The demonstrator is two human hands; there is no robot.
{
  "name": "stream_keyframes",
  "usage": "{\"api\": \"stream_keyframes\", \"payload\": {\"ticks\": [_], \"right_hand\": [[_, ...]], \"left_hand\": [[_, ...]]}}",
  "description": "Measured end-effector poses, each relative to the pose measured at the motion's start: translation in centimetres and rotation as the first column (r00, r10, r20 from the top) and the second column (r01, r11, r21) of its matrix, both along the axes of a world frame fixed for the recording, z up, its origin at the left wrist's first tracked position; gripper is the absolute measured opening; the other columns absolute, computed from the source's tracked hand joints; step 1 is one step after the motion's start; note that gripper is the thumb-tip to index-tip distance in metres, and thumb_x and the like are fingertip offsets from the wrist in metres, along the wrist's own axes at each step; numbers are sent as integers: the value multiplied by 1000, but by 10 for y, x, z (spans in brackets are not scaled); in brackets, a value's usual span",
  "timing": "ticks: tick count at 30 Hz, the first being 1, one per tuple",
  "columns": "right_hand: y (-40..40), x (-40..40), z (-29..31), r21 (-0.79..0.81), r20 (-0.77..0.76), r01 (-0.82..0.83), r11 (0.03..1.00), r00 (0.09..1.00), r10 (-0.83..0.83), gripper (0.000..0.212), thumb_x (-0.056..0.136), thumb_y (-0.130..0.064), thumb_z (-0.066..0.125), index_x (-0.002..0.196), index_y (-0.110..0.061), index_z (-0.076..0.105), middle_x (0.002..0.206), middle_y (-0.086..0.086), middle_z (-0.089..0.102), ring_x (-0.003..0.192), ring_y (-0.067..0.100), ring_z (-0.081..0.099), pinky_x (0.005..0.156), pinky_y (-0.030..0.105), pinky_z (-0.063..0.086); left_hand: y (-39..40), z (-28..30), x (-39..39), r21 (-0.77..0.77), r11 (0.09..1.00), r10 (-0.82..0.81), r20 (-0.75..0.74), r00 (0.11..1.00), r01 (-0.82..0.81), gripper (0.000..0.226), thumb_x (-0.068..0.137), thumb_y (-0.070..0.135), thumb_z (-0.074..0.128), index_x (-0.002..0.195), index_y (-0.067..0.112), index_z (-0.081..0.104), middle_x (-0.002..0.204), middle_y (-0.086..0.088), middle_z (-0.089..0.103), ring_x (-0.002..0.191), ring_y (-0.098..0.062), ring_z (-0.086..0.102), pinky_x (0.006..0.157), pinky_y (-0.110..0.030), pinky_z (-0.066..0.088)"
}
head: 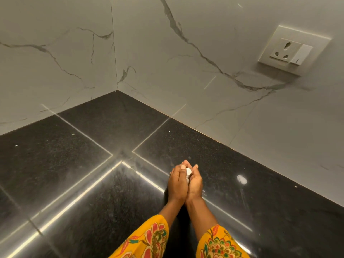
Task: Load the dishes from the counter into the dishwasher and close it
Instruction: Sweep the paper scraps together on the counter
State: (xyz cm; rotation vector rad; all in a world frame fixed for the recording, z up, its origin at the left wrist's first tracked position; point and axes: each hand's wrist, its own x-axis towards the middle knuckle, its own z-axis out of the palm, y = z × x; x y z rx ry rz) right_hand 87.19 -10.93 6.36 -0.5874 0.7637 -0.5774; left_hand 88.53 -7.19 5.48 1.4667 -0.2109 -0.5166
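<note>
My left hand (177, 183) and my right hand (194, 183) are pressed together, palm to palm, above a black granite counter (83, 164). Between the fingers a small crumpled white thing (188, 172) shows, perhaps paper or tissue; most of it is hidden by the hands. Both forearms come up from the bottom edge in yellow flowered sleeves. No dishes and no dishwasher are in view.
The counter runs into a corner formed by two white marble-look walls (167, 62). A white wall socket with a switch (292, 49) sits on the right wall. A small white spot (242, 179) lies on the counter right of my hands.
</note>
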Motion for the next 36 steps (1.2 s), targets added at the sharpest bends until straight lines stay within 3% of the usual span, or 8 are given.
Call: {"api": "stream_keyframes", "payload": {"ticks": [4,7,10,14,17,22,28,36], "right_hand": [[18,-23,2,161,88,45,986,994,-60,24,98,-27,42,94,-13,62,69,2,70,62,13,68,56,23,56],[35,-34,1,173,82,27,985,996,-41,15,93,-23,52,88,-15,63,66,1,68,59,13,66,56,24,56],[48,-47,-7,173,84,43,984,995,-58,11,93,-24,55,90,-18,63,69,1,69,62,14,67,59,27,57],[70,-78,-3,121,52,-2,993,999,-4,13,93,-17,55,88,-11,65,71,4,71,63,15,69,56,26,56],[87,-104,6,63,18,-38,997,999,37,16,93,-10,53,84,-7,65,67,5,71,59,15,68,57,26,54],[111,-161,10,10,-14,-48,999,999,48,12,91,-4,54,86,-5,65,65,6,71,57,16,68,56,25,55],[148,-241,12,49,52,-133,990,990,131,22,94,-18,52,77,-7,62,62,6,67,56,17,64,59,27,53],[195,-312,12,121,91,-179,976,981,169,23,95,-15,44,79,-7,59,72,10,62,70,23,59,69,32,50]], "left_hand": [[12,-2,-17,-234,962,66,-299,952,-140,25,99,13,43,95,5,67,99,-18,70,98,-32,67,91,-44,52],[25,-9,-27,-271,948,50,-400,915,-170,27,95,21,51,95,2,70,98,-21,71,96,-33,68,93,-47,51],[40,-10,-42,-195,975,29,-372,928,-108,23,89,33,59,87,13,71,85,5,74,85,-6,69,81,-18,54],[67,5,-73,-256,928,143,-426,893,-271,23,94,9,53,79,4,69,76,-9,73,78,-25,70,73,-31,56],[82,16,-100,-258,911,201,-402,893,-321,23,94,5,52,77,6,67,65,-1,71,62,-13,68,56,-21,54],[107,24,-158,-268,884,241,-440,865,-382,21,94,5,51,79,8,65,71,-5,68,70,-19,62,64,-27,53],[144,24,-238,-268,856,297,-445,845,-442,23,92,0,52,73,6,64,53,2,66,51,-10,63,47,-17,51],[194,26,-309,-283,814,324,-505,800,-507,24,88,-3,52,68,6,61,49,2,64,46,-9,62,49,-21,50]]}}
